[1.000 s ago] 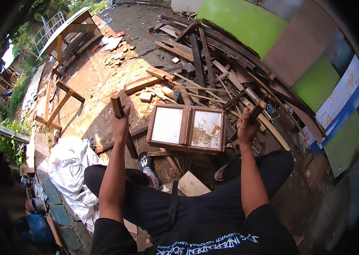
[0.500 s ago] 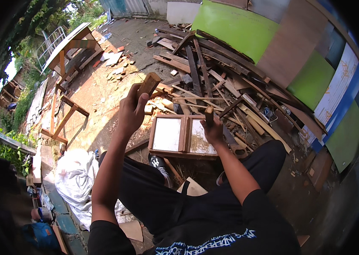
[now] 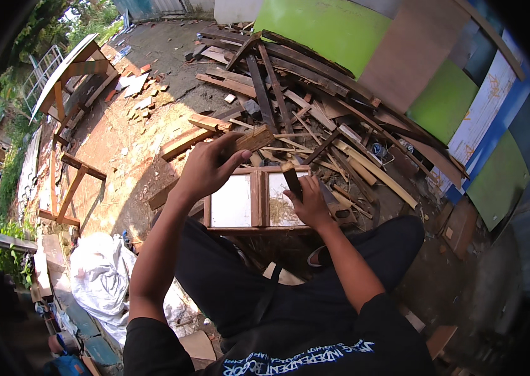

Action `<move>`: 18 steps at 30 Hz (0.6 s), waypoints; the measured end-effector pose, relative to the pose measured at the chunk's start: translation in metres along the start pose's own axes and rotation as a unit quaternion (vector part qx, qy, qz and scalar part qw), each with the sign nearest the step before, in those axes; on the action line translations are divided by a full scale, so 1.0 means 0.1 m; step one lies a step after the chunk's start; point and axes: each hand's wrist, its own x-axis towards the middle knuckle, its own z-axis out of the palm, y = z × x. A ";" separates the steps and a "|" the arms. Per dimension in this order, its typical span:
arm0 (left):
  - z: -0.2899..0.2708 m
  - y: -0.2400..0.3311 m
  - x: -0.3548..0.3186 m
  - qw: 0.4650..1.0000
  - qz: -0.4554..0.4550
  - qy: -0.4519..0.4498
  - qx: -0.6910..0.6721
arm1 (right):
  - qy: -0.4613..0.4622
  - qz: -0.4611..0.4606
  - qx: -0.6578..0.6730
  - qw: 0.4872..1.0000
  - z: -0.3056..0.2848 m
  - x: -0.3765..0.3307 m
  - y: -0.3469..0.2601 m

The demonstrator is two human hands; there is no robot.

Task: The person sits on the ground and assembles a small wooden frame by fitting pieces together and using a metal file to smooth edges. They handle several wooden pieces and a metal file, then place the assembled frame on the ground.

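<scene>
My left hand (image 3: 205, 169) is raised and grips a short wooden block (image 3: 254, 138) above a small two-pane wooden window frame (image 3: 255, 202) that rests across my knees. My right hand (image 3: 307, 203) holds a dark hammer-like tool handle (image 3: 291, 180) upright over the frame's right pane. The frame's panes look whitish and dirty. I sit with dark trousers on, legs under the frame.
A heap of scrap planks (image 3: 296, 94) lies ahead and to the right. Green, brown and blue boards (image 3: 440, 94) lean at the right. A white sack (image 3: 99, 282) lies at my left, and wooden trestles (image 3: 67, 182) stand on the reddish ground.
My left hand has moved right and nearer with the block, now over the frame's top edge. My right hand has shifted from the right side onto the frame's right pane.
</scene>
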 end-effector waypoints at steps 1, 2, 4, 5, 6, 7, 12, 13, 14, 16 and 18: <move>0.06 0.00 0.04 0.999 0.038 0.024 0.017 | 0.014 0.010 0.004 1.000 -0.04 0.04 0.03; 0.10 0.01 0.06 0.999 0.051 0.012 0.014 | 0.021 0.050 0.037 0.998 -0.06 0.05 0.04; 0.13 0.08 0.10 0.998 0.047 -0.032 0.009 | 0.052 0.085 0.092 0.991 -0.09 0.04 0.05; 0.16 0.09 0.13 0.997 0.065 -0.033 0.018 | 0.066 0.069 0.099 0.990 -0.09 0.05 0.07; 0.19 0.09 0.15 0.996 0.083 -0.035 0.026 | 0.080 0.054 0.107 0.990 -0.07 0.07 0.10; 0.19 0.08 0.15 0.994 0.096 -0.038 0.038 | 0.092 0.038 0.119 0.988 -0.04 0.08 0.07; 0.35 -0.01 0.22 0.985 0.139 -0.057 0.081 | 0.068 0.043 0.106 0.991 -0.03 0.14 0.08; 0.36 0.03 0.22 0.986 0.124 -0.062 0.091 | 0.066 0.038 0.105 0.992 -0.03 0.13 0.09; 0.38 0.09 0.21 0.987 0.109 -0.067 0.101 | 0.063 0.033 0.104 0.992 -0.04 0.13 0.09; 0.38 0.18 0.21 0.986 0.091 -0.081 0.111 | 0.051 0.035 0.096 0.993 -0.05 0.13 0.09; 0.40 0.24 0.21 0.985 0.084 -0.100 0.112 | 0.041 0.037 0.100 0.993 -0.08 0.13 0.08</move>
